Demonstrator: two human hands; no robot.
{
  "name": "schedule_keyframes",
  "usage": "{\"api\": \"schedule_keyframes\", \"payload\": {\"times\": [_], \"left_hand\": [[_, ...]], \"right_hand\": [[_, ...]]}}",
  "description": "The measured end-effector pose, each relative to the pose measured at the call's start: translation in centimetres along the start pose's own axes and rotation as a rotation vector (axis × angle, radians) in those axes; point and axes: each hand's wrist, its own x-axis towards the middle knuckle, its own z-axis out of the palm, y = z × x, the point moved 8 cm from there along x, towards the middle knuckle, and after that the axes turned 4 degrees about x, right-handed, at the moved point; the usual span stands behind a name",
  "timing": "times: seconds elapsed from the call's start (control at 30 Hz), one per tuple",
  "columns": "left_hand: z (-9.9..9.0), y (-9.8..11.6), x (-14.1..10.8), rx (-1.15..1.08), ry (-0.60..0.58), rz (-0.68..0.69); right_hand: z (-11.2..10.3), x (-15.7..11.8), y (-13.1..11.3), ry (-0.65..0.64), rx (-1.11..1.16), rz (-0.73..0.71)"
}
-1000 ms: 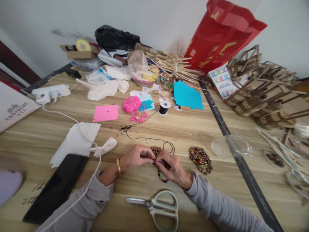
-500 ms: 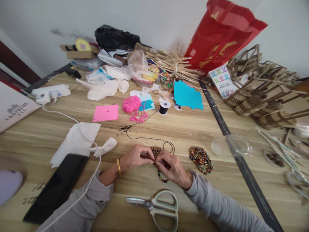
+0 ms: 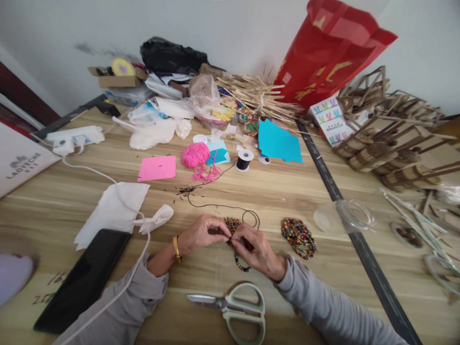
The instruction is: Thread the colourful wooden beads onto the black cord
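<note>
My left hand (image 3: 204, 235) and my right hand (image 3: 256, 248) meet fingertip to fingertip, each pinched closed on a beaded string (image 3: 242, 264). The small bit between the fingertips is mostly hidden by them. Multicoloured beads show behind my hands and hang in a loop below. A thin black cord (image 3: 223, 206) curls behind my right hand and runs back to the black spool (image 3: 244, 160). To the right lies a coiled heap of bead strings (image 3: 299, 238). Scissors (image 3: 233, 306) with pale handles lie in front of my hands.
A black phone (image 3: 84, 278), white tissue (image 3: 111, 208) and a white cable lie at left. Farther back are pink paper (image 3: 157, 168), pink yarn (image 3: 195, 155), blue sheets (image 3: 280, 141) and plastic bags. A red bag (image 3: 330, 52) and woven bamboo pieces (image 3: 384, 148) stand at right.
Both hands stay in nearly the same place, with only a slight shift at the fingertips. Nothing else has visibly moved.
</note>
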Motion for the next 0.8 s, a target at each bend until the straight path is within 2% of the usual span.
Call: {"api": "schedule_keyframes", "payload": {"times": [0.1,0.37,0.8], "left_hand": [[0.00,0.12,-0.03,-0.019,0.008,0.003],[0.05,-0.25,-0.38,-0.130,0.038,-0.144],[-0.19,0.61,-0.15,-0.016,0.030,-0.044]], "right_hand": [[-0.04,-0.04,0.03,0.007,0.000,0.003],[-0.07,-0.16,0.26,0.018,-0.005,0.010],[-0.15,-0.07,0.17,0.030,-0.012,0.013]]}}
